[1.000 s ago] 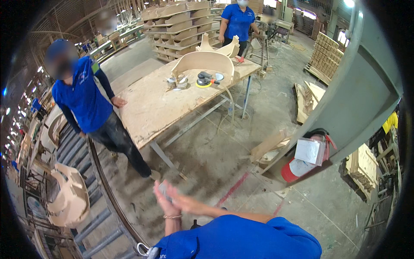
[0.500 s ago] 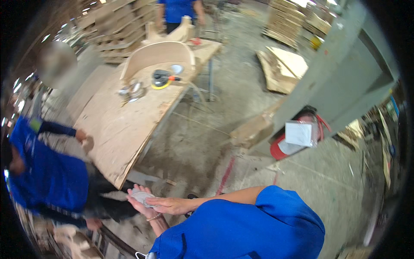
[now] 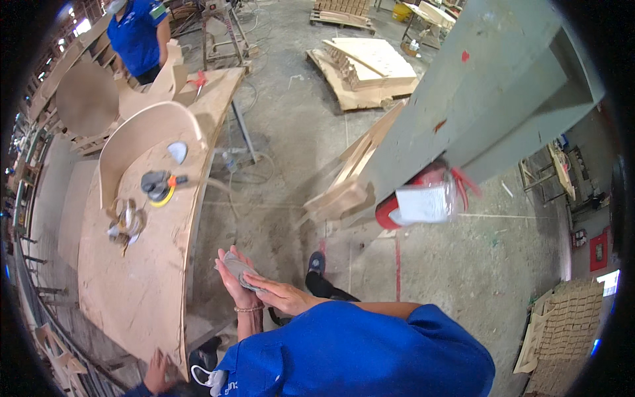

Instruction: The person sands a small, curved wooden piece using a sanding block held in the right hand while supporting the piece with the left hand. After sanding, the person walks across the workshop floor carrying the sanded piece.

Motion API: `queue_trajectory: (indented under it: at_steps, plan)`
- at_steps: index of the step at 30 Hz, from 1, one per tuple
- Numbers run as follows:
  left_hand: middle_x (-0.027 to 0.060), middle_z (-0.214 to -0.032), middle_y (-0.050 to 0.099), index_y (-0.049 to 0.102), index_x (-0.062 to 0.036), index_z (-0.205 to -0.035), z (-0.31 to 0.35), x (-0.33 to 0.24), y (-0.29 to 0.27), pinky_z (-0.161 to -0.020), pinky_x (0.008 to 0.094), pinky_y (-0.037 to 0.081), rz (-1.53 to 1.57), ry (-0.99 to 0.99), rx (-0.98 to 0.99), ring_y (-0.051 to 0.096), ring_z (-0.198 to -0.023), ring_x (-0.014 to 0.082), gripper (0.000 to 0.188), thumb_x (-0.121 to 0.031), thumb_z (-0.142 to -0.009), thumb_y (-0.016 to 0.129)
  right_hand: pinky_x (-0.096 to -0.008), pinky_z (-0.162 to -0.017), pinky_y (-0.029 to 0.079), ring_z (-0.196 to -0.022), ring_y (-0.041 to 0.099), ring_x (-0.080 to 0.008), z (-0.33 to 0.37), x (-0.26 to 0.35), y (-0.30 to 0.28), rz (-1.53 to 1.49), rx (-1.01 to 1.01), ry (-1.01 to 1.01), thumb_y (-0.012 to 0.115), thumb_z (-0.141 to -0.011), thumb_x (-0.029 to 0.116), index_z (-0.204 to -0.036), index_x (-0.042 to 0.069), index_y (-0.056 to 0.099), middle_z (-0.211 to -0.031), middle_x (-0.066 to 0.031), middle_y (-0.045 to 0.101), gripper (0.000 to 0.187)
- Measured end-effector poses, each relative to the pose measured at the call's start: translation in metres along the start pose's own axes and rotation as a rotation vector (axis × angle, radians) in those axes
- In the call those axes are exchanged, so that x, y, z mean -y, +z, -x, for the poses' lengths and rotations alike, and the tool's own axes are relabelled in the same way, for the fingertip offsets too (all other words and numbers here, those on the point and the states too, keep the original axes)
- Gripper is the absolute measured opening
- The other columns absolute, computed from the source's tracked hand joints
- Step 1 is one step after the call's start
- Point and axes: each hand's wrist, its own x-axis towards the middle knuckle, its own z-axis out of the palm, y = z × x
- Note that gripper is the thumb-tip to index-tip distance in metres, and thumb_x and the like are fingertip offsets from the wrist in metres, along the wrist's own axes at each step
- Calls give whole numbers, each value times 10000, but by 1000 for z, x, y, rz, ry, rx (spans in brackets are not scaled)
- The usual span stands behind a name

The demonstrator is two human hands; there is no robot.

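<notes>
Grey round sanding discs [image 3: 238, 268], seemingly a thin stack, lie between my two hands just right of the workbench edge. My left hand [image 3: 231, 286], a beaded bracelet on its wrist, holds them along its palm and fingers. From the right, my right hand [image 3: 286, 295] presses its fingers over their lower part and hides it. On the workbench [image 3: 149, 291] rest an orbital sander [image 3: 156, 185] with a yellow rim, a pale disc [image 3: 177, 152] and a curved wooden panel [image 3: 142, 129].
A co-worker's hand [image 3: 159, 372] touches the bench's near end; another person [image 3: 137, 43] stands beyond its far end. A grey pillar [image 3: 476, 106] with a red fire extinguisher [image 3: 389, 216] rises on the right. Boards [image 3: 370, 59] are stacked on the floor ahead; a hose [image 3: 225, 188] hangs off the bench.
My view has swung right, so the bench sits farther left. The near co-worker has slipped to the lower edge. Both hands keep hold of the sanding discs, now tilted more upright.
</notes>
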Motion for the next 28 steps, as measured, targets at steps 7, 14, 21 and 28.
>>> queue_trajectory:
  at_steps: [7,14,21,28]
  plan:
    - [41,-1382,307,271,-77,-1371,-51,53,121,-1043,296,256,31,-239,108,298,-1264,165,525,-397,-960,336,-317,-1092,163,-1348,214,-244,-78,-18,-127,91,-346,33,364,-959,258,-1359,-1,303,-1437,-145,275,481]
    - [44,-1162,503,445,-120,-1238,-149,81,107,-919,318,393,-64,-341,-51,476,-1058,171,434,-422,-928,420,-334,-1084,184,-1340,225,-280,-134,-63,-161,42,-353,197,333,-962,292,-1366,9,289,-1428,-164,281,496]
    - [117,-1215,486,434,-70,-1222,-258,77,108,-950,364,389,-111,-513,-193,483,-1069,240,512,-464,-896,449,-352,-1075,213,-1319,259,-319,-230,-101,-194,87,-371,442,312,-950,339,-1365,15,287,-1410,-187,301,528]
    - [83,-1051,548,500,-62,-1099,-314,60,81,-866,354,428,-21,-564,-207,517,-960,211,466,-478,-900,429,-355,-1088,184,-1327,232,-328,-293,-100,-207,66,-226,598,291,-950,381,-1363,24,299,-1419,-185,285,546]
